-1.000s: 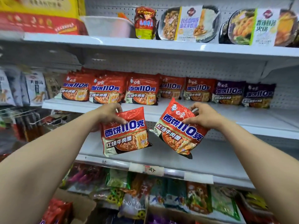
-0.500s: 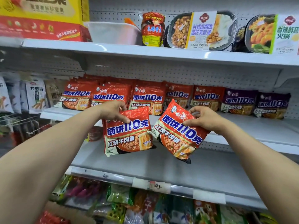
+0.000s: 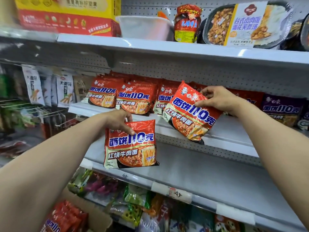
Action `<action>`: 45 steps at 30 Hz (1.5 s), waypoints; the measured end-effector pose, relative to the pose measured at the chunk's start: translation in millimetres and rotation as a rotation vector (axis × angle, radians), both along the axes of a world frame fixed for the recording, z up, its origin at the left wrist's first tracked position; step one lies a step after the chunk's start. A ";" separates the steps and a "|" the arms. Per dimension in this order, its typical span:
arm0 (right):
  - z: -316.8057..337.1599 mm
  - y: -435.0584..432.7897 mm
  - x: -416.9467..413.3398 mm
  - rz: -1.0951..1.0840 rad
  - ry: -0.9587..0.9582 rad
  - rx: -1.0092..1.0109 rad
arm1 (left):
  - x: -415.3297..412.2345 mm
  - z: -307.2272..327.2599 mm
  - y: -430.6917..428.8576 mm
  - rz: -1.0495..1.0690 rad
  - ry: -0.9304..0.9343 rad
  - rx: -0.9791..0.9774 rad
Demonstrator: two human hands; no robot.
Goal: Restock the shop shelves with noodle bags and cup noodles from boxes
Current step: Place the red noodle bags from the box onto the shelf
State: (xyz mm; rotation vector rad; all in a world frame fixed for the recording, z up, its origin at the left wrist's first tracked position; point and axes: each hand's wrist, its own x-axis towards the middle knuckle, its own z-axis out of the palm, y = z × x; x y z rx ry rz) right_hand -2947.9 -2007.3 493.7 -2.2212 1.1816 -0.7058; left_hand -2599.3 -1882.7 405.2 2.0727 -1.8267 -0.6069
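My left hand [image 3: 119, 122] grips the top edge of a red noodle bag [image 3: 131, 145] that hangs upright in front of a bare grey shelf [image 3: 209, 173]. My right hand [image 3: 217, 98] pinches the top of a second red noodle bag [image 3: 190, 113], tilted, its lower corner over the front lip of the middle shelf [image 3: 230, 139]. Behind it a row of the same red bags [image 3: 133, 99] stands on that shelf, with purple bags [image 3: 282, 109] at the right end.
The top shelf [image 3: 150, 47] carries a yellow-red carton [image 3: 66, 14], a white tub [image 3: 143, 27], a red jar [image 3: 187, 24] and boxed meal trays [image 3: 245, 24]. Snack packets [image 3: 133, 203] fill the shelf below. An open cardboard box [image 3: 98, 218] with red bags sits bottom left.
My right hand has lifted its bag up and to the right, to the middle shelf's edge. My left hand's bag has stayed low in front of the bare shelf.
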 end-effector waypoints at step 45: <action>-14.6 -0.5 70.6 0.208 0.226 -0.396 | -61.7 33.7 -3.2 -0.115 0.014 -0.046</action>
